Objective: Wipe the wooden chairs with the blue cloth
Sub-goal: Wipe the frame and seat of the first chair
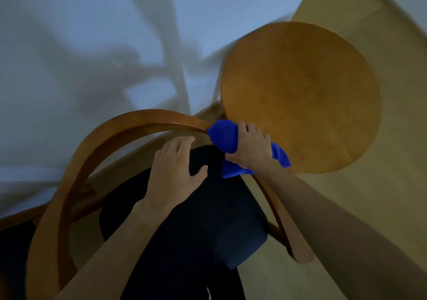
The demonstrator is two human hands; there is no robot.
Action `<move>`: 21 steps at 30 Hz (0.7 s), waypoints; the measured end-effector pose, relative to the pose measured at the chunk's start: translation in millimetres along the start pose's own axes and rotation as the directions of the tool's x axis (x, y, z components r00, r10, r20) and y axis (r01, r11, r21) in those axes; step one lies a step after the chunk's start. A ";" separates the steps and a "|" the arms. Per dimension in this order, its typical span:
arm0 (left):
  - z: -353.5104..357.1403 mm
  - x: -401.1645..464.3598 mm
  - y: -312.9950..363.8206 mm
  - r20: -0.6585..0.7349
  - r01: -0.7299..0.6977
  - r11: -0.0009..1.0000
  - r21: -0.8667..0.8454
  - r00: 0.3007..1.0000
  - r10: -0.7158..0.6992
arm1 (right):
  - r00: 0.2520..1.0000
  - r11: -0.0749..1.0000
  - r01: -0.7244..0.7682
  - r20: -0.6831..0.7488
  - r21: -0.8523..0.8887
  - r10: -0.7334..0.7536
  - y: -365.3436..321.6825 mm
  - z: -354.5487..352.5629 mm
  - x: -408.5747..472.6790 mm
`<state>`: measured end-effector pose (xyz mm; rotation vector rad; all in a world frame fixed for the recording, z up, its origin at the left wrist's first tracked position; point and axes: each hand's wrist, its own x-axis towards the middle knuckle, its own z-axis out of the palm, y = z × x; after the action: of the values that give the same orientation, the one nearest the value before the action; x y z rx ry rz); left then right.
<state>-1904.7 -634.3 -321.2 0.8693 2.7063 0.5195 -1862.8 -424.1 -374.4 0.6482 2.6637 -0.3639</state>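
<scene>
Your right hand [250, 148] is clamped around the blue cloth [225, 137], fingers curled tight over the bunched fabric, and you've got it pressed onto the curved wooden back rail [129, 124] of the chair, right at the end of the bend where the rail turns down toward you. The cloth is wrapped over the rail there, with loose tails hanging out below your palm and off to the right. Your left hand [172, 172] is open and empty, fingers spread flat on the dark seat cushion [208, 225], and it looks to be steadying the chair while you work. So you're mid-wipe on this frame, I'd say, and the long sweep of rail arching away to the left has no cloth on it; whether it's been covered already can't be read from here. The right-hand stretch of the rail [298, 251], running down under your forearm, is partly hidden too. Just beyond the cloth sits a round wooden seat [300, 96], bare and untouched by either hand at the moment, so that one looks like work left to do. The white tablecloth [69, 45] fills the far side, blurred by head motion. My read: early to middle, with plenty of wood ahead of you.
</scene>
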 end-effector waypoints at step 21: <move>68.2 -155.7 92.1 0.184 -0.242 0.964 -0.108 0.948 0.258 | 0.866 0.834 -0.489 0.024 0.257 0.500 94.9 95.8 -246.6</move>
<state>-1711.5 -640.4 -325.7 1.1830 2.3928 0.5621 -1585.5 -469.7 -373.4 1.4027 2.3796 -0.5472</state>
